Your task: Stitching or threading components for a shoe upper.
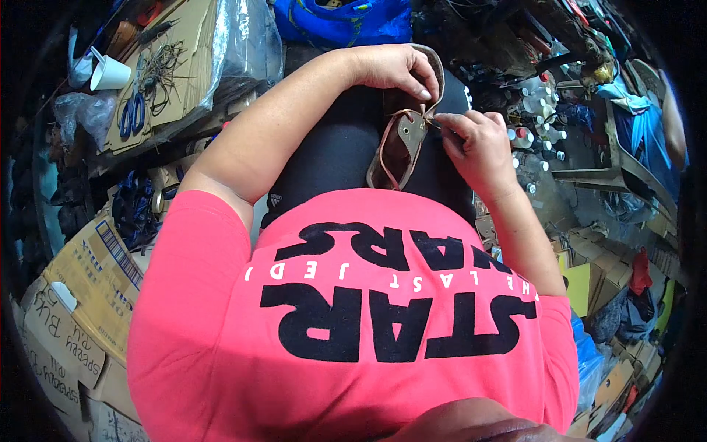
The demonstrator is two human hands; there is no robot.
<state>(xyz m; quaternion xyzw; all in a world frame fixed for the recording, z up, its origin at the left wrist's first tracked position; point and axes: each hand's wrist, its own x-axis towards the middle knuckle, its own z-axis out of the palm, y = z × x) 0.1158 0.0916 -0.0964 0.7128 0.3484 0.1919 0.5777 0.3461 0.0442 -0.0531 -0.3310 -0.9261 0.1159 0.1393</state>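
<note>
A brown leather shoe [406,136] with metal eyelets and a thin brown lace along its edge lies across my lap, on dark trousers. My left hand [409,72] curls over its far end, with the fingers bent down inside and gripping the leather. From the right, my right hand [479,144] meets the shoe's side near the eyelets. Its thumb and index finger are pinched together beside the lace. Something thin shows at those fingertips, too small to name for certain.
Scissors [132,114] with blue handles and a tangle of dark wires [160,70] lie on cardboard at the left, near a white cup [110,74]. A blue bag [346,22] sits ahead. Several bottles [537,110] stand on the right; cardboard boxes [103,269] are stacked at lower left.
</note>
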